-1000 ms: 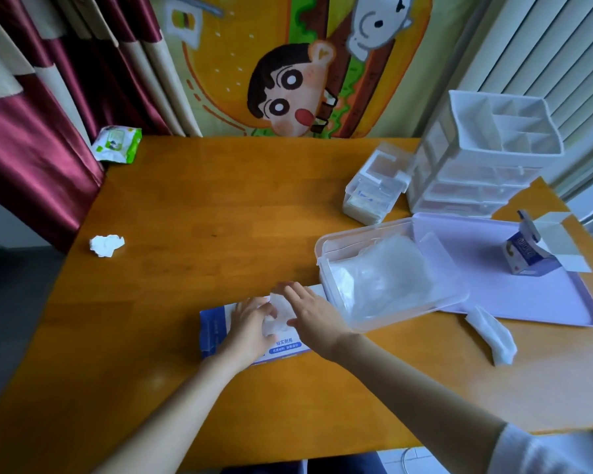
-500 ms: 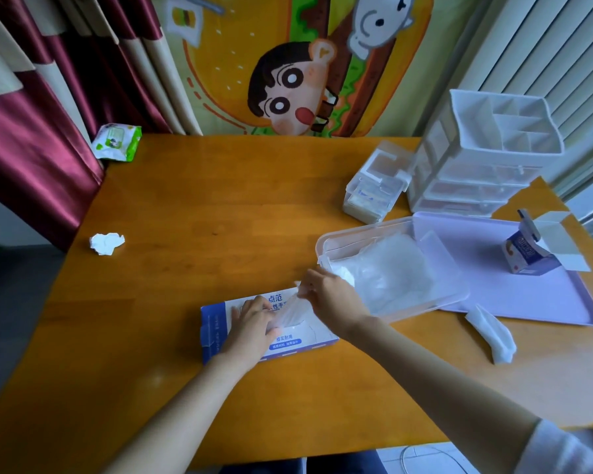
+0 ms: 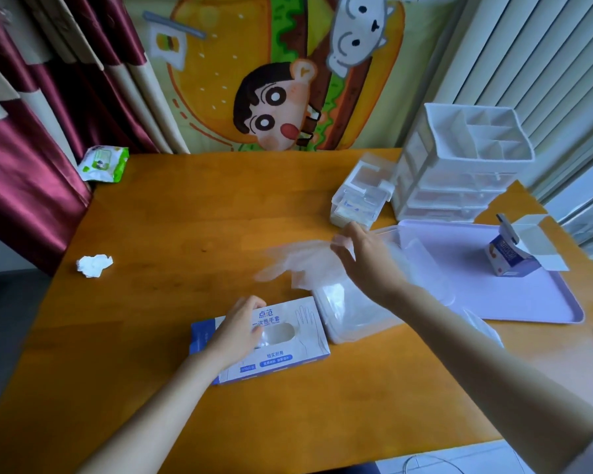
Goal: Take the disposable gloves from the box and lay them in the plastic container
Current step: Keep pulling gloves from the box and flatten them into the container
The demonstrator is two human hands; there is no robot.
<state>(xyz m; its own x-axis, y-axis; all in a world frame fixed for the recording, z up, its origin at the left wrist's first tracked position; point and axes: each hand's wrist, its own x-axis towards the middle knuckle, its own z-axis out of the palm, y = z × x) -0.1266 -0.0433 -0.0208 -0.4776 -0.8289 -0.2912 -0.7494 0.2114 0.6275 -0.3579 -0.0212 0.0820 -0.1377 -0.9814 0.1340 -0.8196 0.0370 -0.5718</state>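
The blue-and-white glove box (image 3: 281,343) lies flat near the table's front, its oval opening facing up. My left hand (image 3: 238,331) rests on the box's left part, fingers at the opening's edge. My right hand (image 3: 367,258) is raised above the clear plastic container (image 3: 353,323) and pinches a thin transparent glove (image 3: 295,261), which hangs out to the left over the table. Clear gloves lie inside the container, partly hidden by my right forearm.
A lilac tray (image 3: 528,295) on the right carries a small opened carton (image 3: 509,258). White drawer organisers (image 3: 459,172) and a small clear box (image 3: 360,203) stand behind. A crumpled tissue (image 3: 94,265) and a wipes pack (image 3: 104,163) sit at left.
My right hand has drawn a glove out of the box and lifted it up and to the right, over the container. My left hand stays on the box.
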